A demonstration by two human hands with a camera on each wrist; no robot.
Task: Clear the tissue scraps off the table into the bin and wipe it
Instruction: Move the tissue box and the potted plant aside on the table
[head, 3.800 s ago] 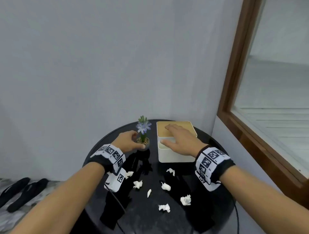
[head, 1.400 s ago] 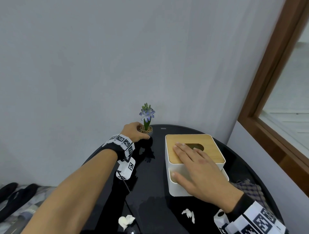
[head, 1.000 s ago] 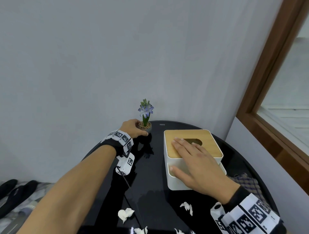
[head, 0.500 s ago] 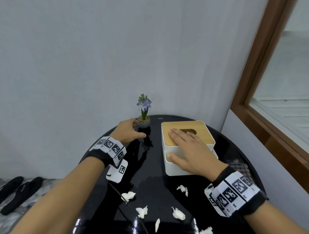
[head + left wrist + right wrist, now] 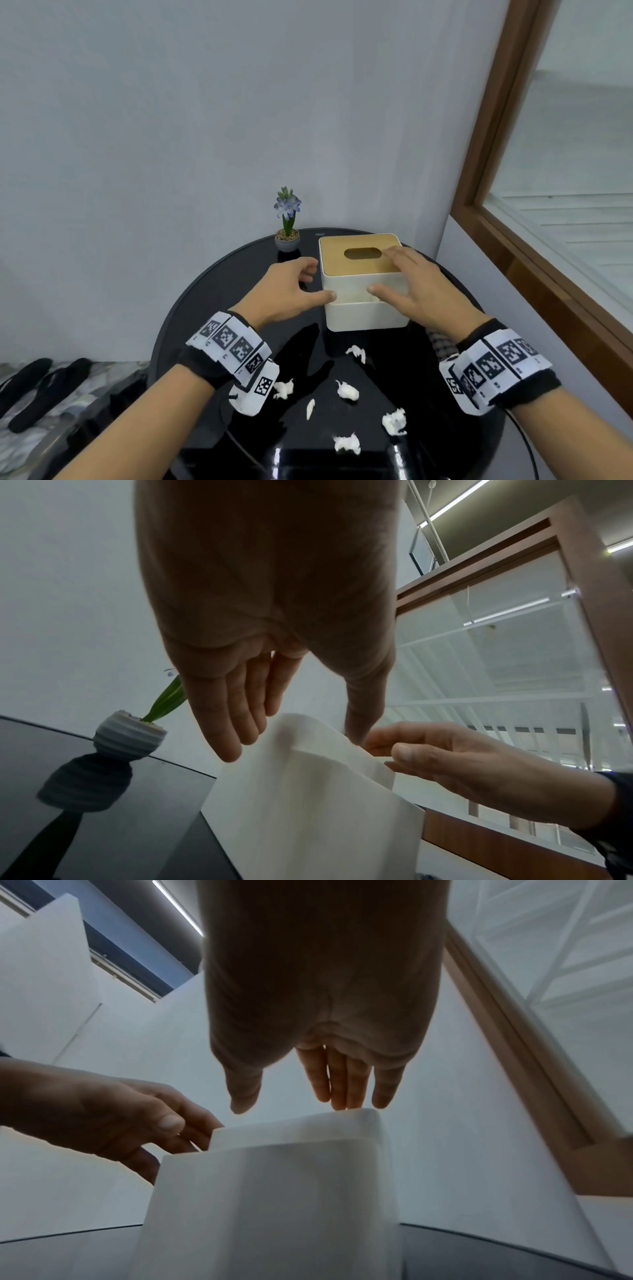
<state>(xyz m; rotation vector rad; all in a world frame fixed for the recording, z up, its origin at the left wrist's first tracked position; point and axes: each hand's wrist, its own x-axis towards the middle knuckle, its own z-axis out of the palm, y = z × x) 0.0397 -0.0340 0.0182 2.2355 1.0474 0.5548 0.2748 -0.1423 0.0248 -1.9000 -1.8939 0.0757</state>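
Several white tissue scraps lie scattered on the near half of the round black table. Behind them stands a white tissue box with a wooden lid. My left hand is at the box's left side, fingers loose, thumb touching its front corner. My right hand rests straight fingers on the lid's right part, thumb against the front. The left wrist view shows the left hand over the box. In the right wrist view the right hand touches the box. No bin is in view.
A small potted purple flower stands at the table's far edge by the wall, left of the box. A checked cloth lies on the table under my right wrist. Black slippers lie on the floor to the left. A wooden window frame runs along the right.
My left hand let go of the flower pot and came over to the box's left side. My right hand slid from the lid's left part to its right part.
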